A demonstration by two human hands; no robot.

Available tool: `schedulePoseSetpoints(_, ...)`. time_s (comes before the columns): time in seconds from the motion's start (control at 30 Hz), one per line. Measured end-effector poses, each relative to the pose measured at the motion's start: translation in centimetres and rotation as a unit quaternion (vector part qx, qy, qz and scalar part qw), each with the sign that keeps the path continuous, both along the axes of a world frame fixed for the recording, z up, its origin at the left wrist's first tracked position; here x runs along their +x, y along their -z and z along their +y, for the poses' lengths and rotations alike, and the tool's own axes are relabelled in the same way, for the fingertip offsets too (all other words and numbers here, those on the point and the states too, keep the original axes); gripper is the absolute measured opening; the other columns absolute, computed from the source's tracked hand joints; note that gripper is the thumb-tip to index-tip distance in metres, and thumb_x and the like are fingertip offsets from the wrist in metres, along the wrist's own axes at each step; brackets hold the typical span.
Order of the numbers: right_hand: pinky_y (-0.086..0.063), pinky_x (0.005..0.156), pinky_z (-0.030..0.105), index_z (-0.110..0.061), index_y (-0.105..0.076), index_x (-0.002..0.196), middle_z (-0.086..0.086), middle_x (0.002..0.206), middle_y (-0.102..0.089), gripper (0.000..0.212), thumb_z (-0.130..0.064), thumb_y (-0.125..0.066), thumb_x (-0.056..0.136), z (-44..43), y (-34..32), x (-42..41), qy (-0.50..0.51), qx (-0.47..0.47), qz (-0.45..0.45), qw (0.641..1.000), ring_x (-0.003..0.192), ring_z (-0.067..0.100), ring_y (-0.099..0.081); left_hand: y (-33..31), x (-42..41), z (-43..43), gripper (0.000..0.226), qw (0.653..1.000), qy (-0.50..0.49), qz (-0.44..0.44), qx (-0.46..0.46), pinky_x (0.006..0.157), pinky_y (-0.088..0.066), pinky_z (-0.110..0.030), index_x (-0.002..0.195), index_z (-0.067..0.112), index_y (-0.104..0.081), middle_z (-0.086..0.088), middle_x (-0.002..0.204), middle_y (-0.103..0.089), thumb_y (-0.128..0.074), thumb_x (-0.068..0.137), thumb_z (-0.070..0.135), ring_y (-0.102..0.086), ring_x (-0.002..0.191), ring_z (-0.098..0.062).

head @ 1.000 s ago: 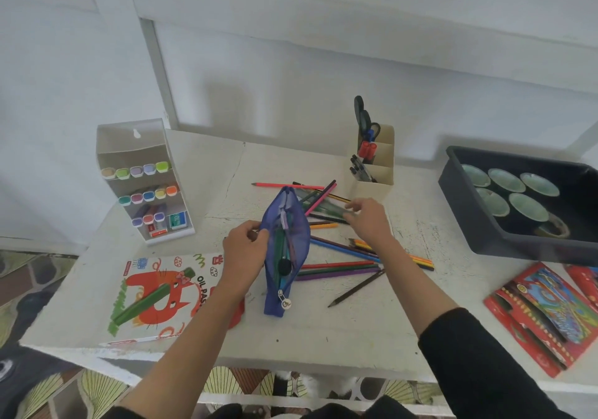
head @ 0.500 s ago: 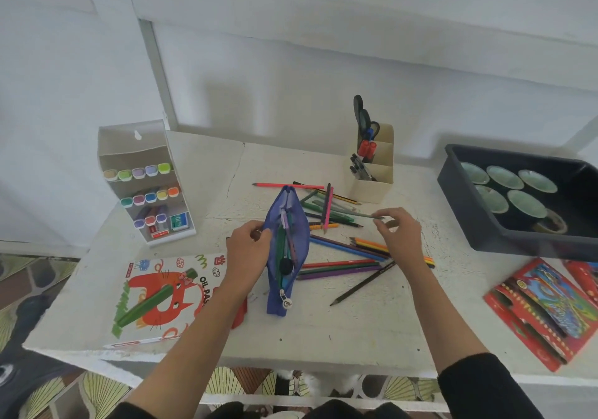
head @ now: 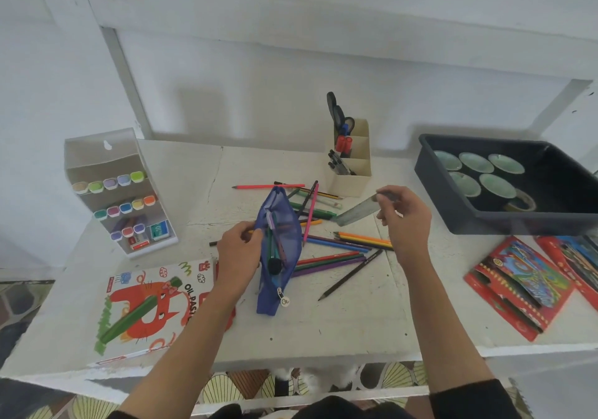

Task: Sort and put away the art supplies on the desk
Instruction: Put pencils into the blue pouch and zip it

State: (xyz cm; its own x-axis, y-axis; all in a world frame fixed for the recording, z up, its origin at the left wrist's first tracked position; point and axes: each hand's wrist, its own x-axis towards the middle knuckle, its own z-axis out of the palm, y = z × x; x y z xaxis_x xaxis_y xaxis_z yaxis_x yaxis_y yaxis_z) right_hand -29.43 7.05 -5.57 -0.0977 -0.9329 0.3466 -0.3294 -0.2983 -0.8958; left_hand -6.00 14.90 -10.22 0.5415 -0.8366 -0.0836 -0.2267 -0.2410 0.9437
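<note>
My left hand [head: 239,247] grips the left lip of the blue mesh pencil case [head: 291,234], holding its mouth open where it stands on the tabletop [head: 356,321] with pens inside. My right hand [head: 404,221] pinches one end of a grey ruler [head: 357,212] between thumb and fingertips, above the scattered coloured pencils [head: 339,250]. The ruler's free end slants down and left toward the case, apart from it. It looks translucent, though blur makes that hard to judge. The case sits between my hands, the pencils just to its right
</note>
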Motion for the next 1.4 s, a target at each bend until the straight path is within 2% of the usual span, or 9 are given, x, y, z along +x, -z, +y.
schedulePoseSetpoints(0.27,-0.052,0.054,0.026,-0.009,-0.06,0.09,0.004,0.078,-0.071,0.018,0.008,-0.052,0.09,3.2,-3.9,4.9,-0.177,-0.014,-0.159,0.971,0.058,0.021,-0.062,-0.1,0.0,0.0,0.02,1.0,-0.006,-0.009,0.006,0.074,-0.057,-0.042,0.11,0.007,-0.064,-0.002,0.084,-0.064,-0.051,0.096,0.015,-0.063,0.079,-0.021)
schedulePoseSetpoints(0.4,-0.056,0.075,0.038,-0.005,-0.068,0.088,0.008,0.085,-0.07,0.016,0.008,-0.06,0.084,4.0,-2.4,6.8,-0.283,-0.021,0.001,0.959,0.075,0.022,-0.065,0.0,0.1,0.2,0.019,1.0,-0.012,-0.01,0.004,0.073,-0.056,-0.043,0.105,0.008,-0.065,0.0,0.079,-0.062,-0.049,0.097,0.014,-0.06,0.073,-0.019)
schedulePoseSetpoints(0.63,-0.034,0.08,0.007,-0.021,-0.07,0.111,0.003,0.122,-0.061,0.038,0.005,-0.052,0.09,4.7,0.1,9.2,-0.406,-0.048,0.3,0.862,0.099,0.009,-0.049,0.1,0.7,0.6,0.019,1.0,-0.017,-0.02,-0.006,0.068,-0.051,-0.041,0.09,0.009,-0.064,0.0,0.071,-0.059,-0.047,0.097,0.013,-0.055,0.067,-0.018)
schedulePoseSetpoints(0.73,-0.03,0.087,0.007,-0.023,-0.068,0.115,0.0,0.122,-0.059,0.056,0.016,-0.043,0.084,4.4,0.8,9.2,-0.359,-0.065,0.276,0.889,0.107,0.009,-0.044,0.3,1.2,0.6,0.02,0.999,-0.04,-0.025,0.002,0.062,-0.044,-0.029,0.098,0.006,-0.065,-0.003,0.077,-0.06,-0.046,0.097,0.013,-0.052,0.069,-0.014)
schedulePoseSetpoints(0.83,-0.038,0.081,0.007,-0.017,-0.072,0.103,0.0,0.104,-0.065,0.047,0.016,-0.046,0.082,2.5,1.4,8.5,-0.233,-0.052,0.201,0.95,0.099,0.014,-0.053,0.3,1.5,0.6,0.019,0.999,-0.049,-0.02,0.012,0.057,-0.04,-0.025,0.093,0.007,-0.065,-0.002,0.074,-0.059,-0.046,0.097,0.013,-0.051,0.066,-0.014)
schedulePoseSetpoints(0.93,-0.037,0.071,0.005,-0.011,-0.072,0.1,0.007,0.107,-0.065,0.034,0.009,-0.047,0.086,-0.8,2.0,7.1,-0.105,0.057,0.238,0.964,0.086,0.018,-0.058,0.1,1.5,0.7,0.018,0.999,-0.047,-0.015,0.019,0.055,-0.037,-0.021,0.094,0.009,-0.064,-0.004,0.079,-0.062,-0.047,0.096,0.013,-0.051,0.065,-0.008)
schedulePoseSetpoints(1.0,-0.039,0.071,0.006,-0.006,-0.068,0.109,0.011,0.118,-0.063,0.031,0.003,-0.045,0.09,-3.4,2.9,6.2,-0.069,0.125,0.295,0.945,0.082,0.015,-0.059,0.0,1.5,0.7,0.017,0.999,-0.046,-0.016,0.023,0.053,-0.036,-0.021,0.091,0.01,-0.064,-0.003,0.075,-0.061,-0.048,0.095,0.013,-0.05,0.062,-0.009)
schedulePoseSetpoints(1.13,-0.042,0.095,0.033,-0.004,-0.056,0.127,0.015,0.131,-0.055,0.039,0.002,-0.043,0.09,-7.9,4.4,6.1,-0.091,0.167,0.441,0.877,0.118,0.029,-0.052,-0.1,2.0,0.8,0.019,0.999,-0.045,-0.018,0.023,0.056,-0.037,-0.025,0.083,0.005,-0.064,-0.009,0.072,-0.062,-0.049,0.093,0.01,-0.05,0.063,-0.017)
schedulePoseSetpoints(1.4,-0.05,0.071,0.036,-0.013,-0.058,0.117,0.007,0.113,-0.057,0.034,0.002,-0.043,0.091,-9.3,5.2,8.8,-0.076,0.094,0.616,0.778,0.099,0.028,-0.06,0.2,3.1,0.9,0.02,0.998,-0.028,-0.043,0.03,0.055,-0.036,-0.021,0.076,0.011,-0.059,0.0,0.065,-0.055,-0.05,0.094,0.011,-0.046,0.06,-0.009)
